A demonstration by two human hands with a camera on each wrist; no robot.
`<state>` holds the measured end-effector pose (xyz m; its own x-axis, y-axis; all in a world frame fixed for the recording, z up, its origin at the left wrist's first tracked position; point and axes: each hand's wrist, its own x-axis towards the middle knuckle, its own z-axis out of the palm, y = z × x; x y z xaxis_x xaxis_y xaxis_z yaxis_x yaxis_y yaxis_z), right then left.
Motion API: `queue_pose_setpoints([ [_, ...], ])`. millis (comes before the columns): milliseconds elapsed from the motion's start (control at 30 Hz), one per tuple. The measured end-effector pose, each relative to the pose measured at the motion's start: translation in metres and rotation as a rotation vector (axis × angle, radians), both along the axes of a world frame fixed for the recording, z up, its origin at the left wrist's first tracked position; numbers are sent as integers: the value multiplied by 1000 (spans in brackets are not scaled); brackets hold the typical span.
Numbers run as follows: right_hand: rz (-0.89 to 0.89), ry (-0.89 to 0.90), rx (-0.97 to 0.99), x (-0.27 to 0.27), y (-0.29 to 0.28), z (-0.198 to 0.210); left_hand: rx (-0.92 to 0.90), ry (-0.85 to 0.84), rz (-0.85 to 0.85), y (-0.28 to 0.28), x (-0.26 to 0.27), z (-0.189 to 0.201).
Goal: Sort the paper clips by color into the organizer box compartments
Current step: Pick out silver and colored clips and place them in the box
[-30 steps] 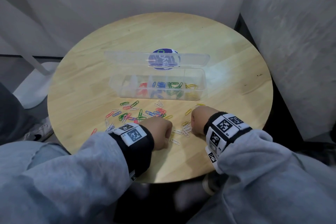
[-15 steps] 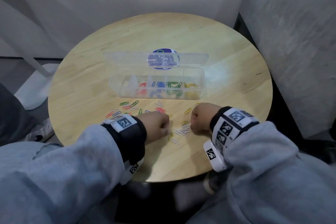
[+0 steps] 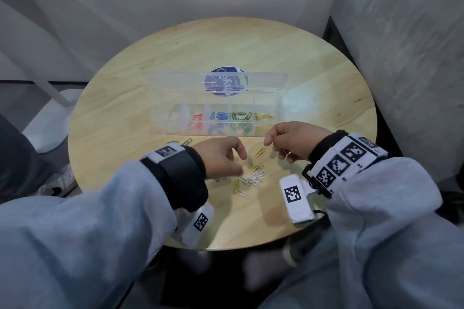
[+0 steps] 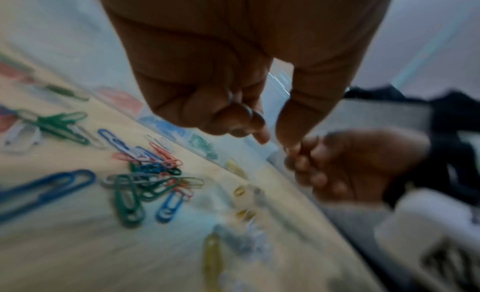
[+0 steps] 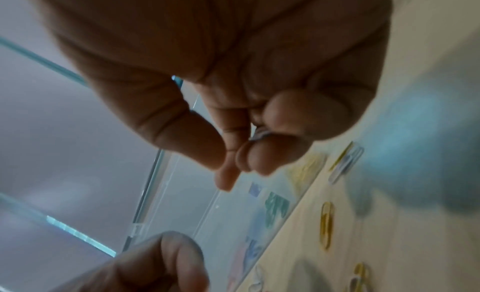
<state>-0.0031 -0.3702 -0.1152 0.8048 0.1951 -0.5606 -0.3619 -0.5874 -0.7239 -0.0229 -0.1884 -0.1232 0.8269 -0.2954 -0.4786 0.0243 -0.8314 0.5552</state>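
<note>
The clear organizer box (image 3: pixel 279 108) lies open on the table, with red (image 3: pixel 197 117), blue (image 3: pixel 221 116), green (image 3: pixel 241 116) and yellow clips (image 3: pixel 263 116) in separate compartments. My right hand (image 3: pixel 270 144) hovers just in front of its right end and grips a white paper clip (image 5: pixel 259 135) in its curled fingers. My left hand (image 3: pixel 238 160) hangs beside it with fingers curled; I cannot tell whether it holds a clip. Below the hands lie white clips (image 3: pixel 253 179) and a yellow clip (image 3: pixel 260 152). Mixed coloured clips (image 4: pixel 145 179) lie under my left wrist.
The round wooden table (image 3: pixel 326 83) stands in a corner, with a grey wall (image 3: pixel 401 32) close on the right. A blue sticker (image 3: pixel 226 80) shows through the box's raised lid. On the floor at the left are a shoe (image 3: pixel 60 183) and a white stand base (image 3: pixel 45 133).
Both hands have lifted off the table and moved toward the box. The right hand rose furthest, now near the box's front wall with a white clip.
</note>
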Motion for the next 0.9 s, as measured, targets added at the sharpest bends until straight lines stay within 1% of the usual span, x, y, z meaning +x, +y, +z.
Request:
queue_pose_setpoints([
  [67, 22, -58, -134, 0, -1, 2, 263, -78, -186, -7, -7, -6],
  [100, 40, -84, -200, -1, -1, 2, 346, -100, -242, -10, -9, -10],
  [167, 92, -134, -322, -4, 1, 1, 420, -148, -300, -15, -12, -18],
  [233, 173, -160, -412, -6, 3, 0, 432, -202, -310, -18, -13, -24],
  [300, 245, -162, -429, -7, 5, -2, 431, -232, -292, -21, -12, -26],
  [400, 304, -169, -408, -9, 8, -5, 445, -209, -303, -23, -10, -26],
  [500, 352, -166, -429, -10, 15, -8, 455, -201, -317, -23, -10, -26],
  [700, 498, -204, -593, -19, 28, -15, 448, -151, -270, -21, -14, -26],
  [800, 517, -201, -634, -19, 31, -18, 437, -127, -275, -16, -13, -26],
  [900, 502, -209, -657, -20, 32, -23, 410, -93, -242, -10, -11, -26],
])
